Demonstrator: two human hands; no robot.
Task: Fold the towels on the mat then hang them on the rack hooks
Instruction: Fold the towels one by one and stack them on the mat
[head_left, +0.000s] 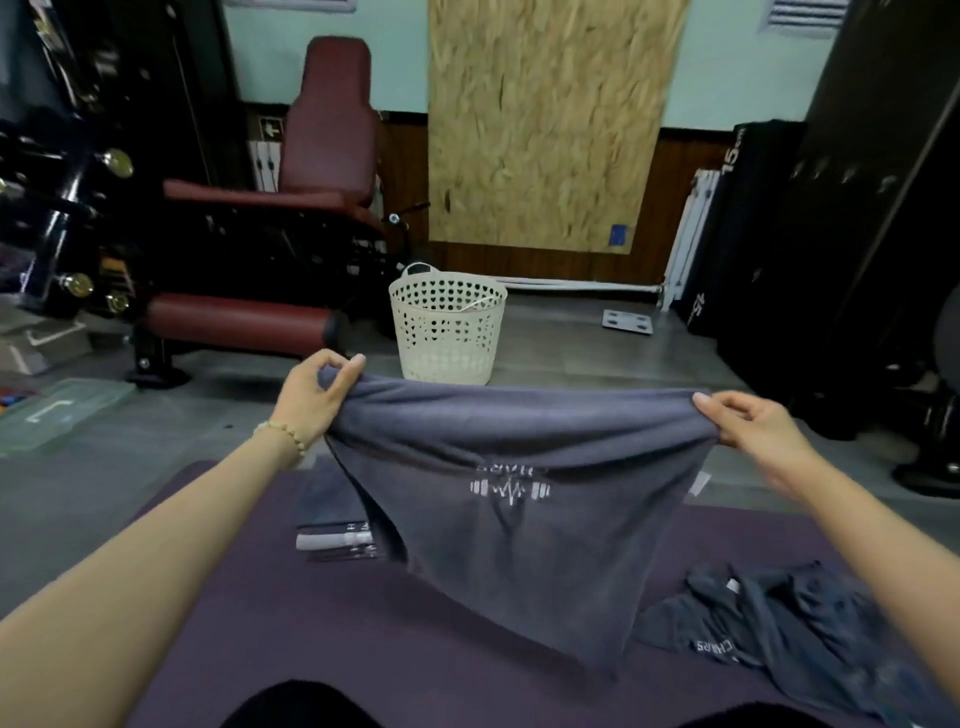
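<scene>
Our knees (301, 701), in black, fill the bottom edge at the near end of the purple mat (260, 623). Our left hand (311, 402) pinches one top corner of a grey towel (519, 561), its fingers (345, 375) curled round a small bunch of cloth. A beaded bracelet (284, 435) sits on that wrist. Our right hand (756, 423) grips the opposite top corner, thumb along the hem and the other fingers folded behind the fabric.

Between the two hands the towel's top edge is stretched nearly level. The cloth hangs in the air above the mat and narrows to a low point close to our knees. A white barbell-and-pulse logo (506, 488) shows on it, and the lettering above the logo is too creased to read.

Behind the towel's left side, a stack of folded towels (330, 514) lies flat on the mat, partly hidden. To the right, a crumpled towel (789, 634) of the same grey lies in a heap on the mat, with white lettering on one fold.

Beyond the mat, on the grey floor, a cream perforated laundry basket (447, 332) stands upright. A maroon padded gym bench (324, 130) is to its left and a bathroom scale (627, 322) to its right. A chipboard sheet (545, 119) stands against the wall behind.
</scene>
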